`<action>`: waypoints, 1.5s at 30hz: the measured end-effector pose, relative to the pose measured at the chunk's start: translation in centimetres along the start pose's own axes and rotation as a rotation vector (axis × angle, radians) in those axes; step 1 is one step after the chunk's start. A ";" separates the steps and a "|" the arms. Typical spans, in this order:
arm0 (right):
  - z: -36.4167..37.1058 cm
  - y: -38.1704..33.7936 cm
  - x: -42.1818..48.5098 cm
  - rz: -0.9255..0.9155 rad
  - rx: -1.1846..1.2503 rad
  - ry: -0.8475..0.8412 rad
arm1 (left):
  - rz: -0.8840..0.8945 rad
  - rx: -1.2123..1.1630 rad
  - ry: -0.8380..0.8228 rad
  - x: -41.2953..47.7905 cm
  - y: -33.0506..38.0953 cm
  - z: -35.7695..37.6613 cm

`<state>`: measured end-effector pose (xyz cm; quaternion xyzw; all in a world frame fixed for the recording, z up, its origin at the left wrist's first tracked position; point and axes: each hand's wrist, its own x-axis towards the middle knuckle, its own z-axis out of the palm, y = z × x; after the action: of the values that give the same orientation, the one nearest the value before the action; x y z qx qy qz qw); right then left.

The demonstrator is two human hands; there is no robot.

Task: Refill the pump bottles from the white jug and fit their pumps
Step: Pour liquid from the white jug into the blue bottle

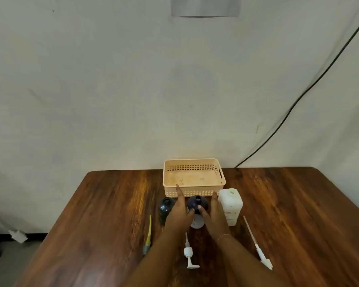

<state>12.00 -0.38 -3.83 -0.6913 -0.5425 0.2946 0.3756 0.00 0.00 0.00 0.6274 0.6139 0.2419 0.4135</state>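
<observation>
A dark purple bottle (197, 200) with an open neck and a white label stands mid-table. My left hand (178, 212) and my right hand (214, 212) press against its two sides, thumbs on its shoulder, fingers stretched forward. A dark green bottle (165, 206), also without a pump, stands just left of my left hand. The white jug (230, 204), uncapped, stands upright right of my right hand. Three pumps lie on the table: a yellow-tubed pump (148, 235) at the left, a white pump (189, 253) between my forearms, and a long white pump (257, 245) at the right.
An empty peach plastic basket (193, 177) sits behind the bottles at the wooden table's (298, 204) far edge, against the wall. A black cable (288, 112) runs down the wall at the right. A small white object (18, 236) lies on the floor at the left.
</observation>
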 end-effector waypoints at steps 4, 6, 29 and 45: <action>-0.2 0.4 0.8 0.037 0.127 -0.074 | -0.022 -0.059 -0.023 1.4 -0.9 0.5; -0.1 0.9 1.0 0.072 0.130 -0.123 | 0.016 -0.071 -0.035 2.0 -1.8 1.0; -1.5 4.5 -3.0 0.033 0.086 -0.165 | 0.094 0.042 -0.053 -0.1 -4.1 1.8; -2.8 4.8 -6.2 0.092 -0.003 -0.207 | 0.054 -0.002 -0.092 -2.9 -4.4 3.4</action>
<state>15.35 -7.58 -6.36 -0.6817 -0.5466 0.3807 0.3026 -0.16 -4.00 -4.80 0.6538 0.5769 0.2243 0.4352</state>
